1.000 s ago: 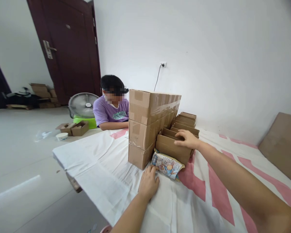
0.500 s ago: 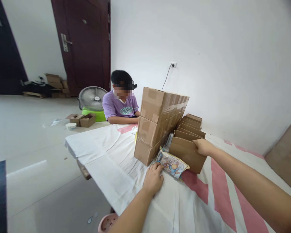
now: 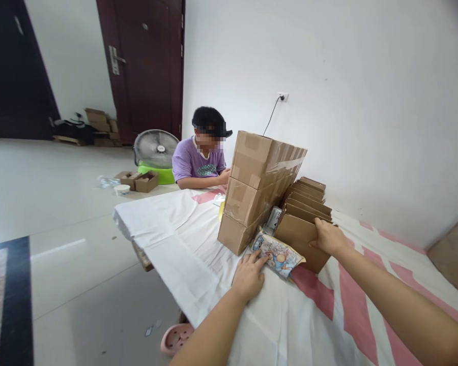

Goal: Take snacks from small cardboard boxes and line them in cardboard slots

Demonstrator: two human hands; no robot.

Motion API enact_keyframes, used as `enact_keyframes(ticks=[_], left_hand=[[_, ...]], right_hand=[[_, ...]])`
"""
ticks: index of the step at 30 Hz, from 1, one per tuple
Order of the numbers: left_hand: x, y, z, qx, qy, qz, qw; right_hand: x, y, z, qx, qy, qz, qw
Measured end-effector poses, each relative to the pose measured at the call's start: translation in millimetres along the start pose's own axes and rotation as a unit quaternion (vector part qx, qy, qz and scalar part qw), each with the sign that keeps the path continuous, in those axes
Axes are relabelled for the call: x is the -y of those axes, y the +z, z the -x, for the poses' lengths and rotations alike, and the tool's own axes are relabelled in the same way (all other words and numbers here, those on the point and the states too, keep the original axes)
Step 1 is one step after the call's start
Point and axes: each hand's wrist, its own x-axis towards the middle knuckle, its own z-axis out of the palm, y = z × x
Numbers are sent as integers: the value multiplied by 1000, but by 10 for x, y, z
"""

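Observation:
My left hand (image 3: 249,275) lies on the white and pink cloth (image 3: 267,310), fingers spread, its fingertips touching a colourful printed packet (image 3: 279,254). Beyond the packet, several flattened-looking cardboard boxes stand upright in a row. With thumb and fingers, my right hand (image 3: 329,238) grips the top right edge of the front cardboard box (image 3: 294,235). To the left of that row rises a stack of taped cartons (image 3: 244,201). A small printed item (image 3: 274,217) shows in the gap between the stack and the row.
A person in a purple shirt (image 3: 193,161) sits at the table's far side, next to a fan (image 3: 157,147). Small open boxes (image 3: 147,182) and a white bowl (image 3: 122,189) are on the floor. A pink shoe (image 3: 176,338) sits below the table edge. Cardboard (image 3: 456,254) leans at right.
The view has shifted, so the scene sits further right. My left fingers have come onto the packet. My right hand stays at the front box's edge, with its grip slightly altered.

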Motion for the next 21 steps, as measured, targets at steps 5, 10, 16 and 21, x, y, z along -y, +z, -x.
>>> enact_keyframes(ticks=[5, 10, 16, 21], left_hand=[[-7, 10, 9, 0, 3, -3, 1000], [-13, 6, 14, 1, 1, -7, 1000], [-11, 1, 11, 0, -1, -14, 1000], [-19, -5, 16, -1, -4, -17, 1000]], right_hand=[[2, 37, -23, -1, 11, -8, 1000], [-4, 35, -77, 12, 19, -9, 1000], [-10, 49, -79, 17, 20, -21, 999], [-17, 20, -67, 24, 3, -34, 999]])
